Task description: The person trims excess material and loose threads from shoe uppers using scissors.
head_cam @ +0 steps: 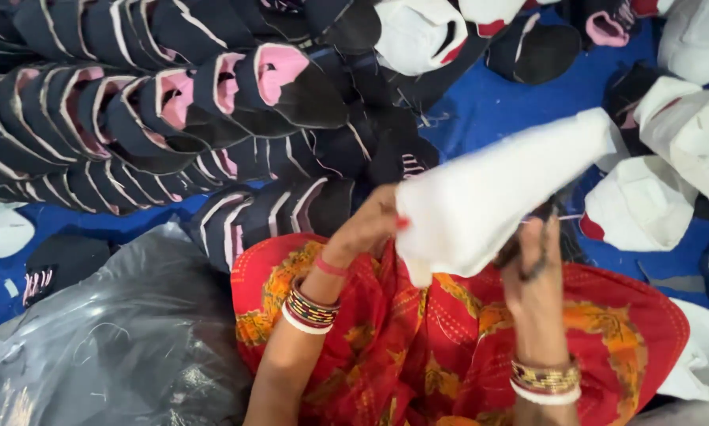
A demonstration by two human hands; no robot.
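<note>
A blue floor covering point(496, 102) fills the scene, strewn with cap pieces. Across the upper left run long nested rows of black cap pieces point(134, 118), several showing pink lining, stacked one inside the next. To the right lie loose white cap pieces point(686, 134), well apart from the black rows. At the lower left sits a crumpled grey plastic bag point(110, 339), just beside the person's lap, which is covered in red and orange patterned cloth point(417, 347).

Above the lap, between the two hands, is a white cap piece point(488, 197) (the largest white thing near the centre), held up off the cloth and tilted, its far end reaching toward the white pieces at right. The left hand point(366, 225) pinches its near left edge, fingers closed on the fabric, bangles at the wrist. The right hand point(532, 264) grips the lower right edge from beneath, fingers curled and partly hidden behind the fabric; something dark and thin shows at its fingers, too blurred to tell.
</note>
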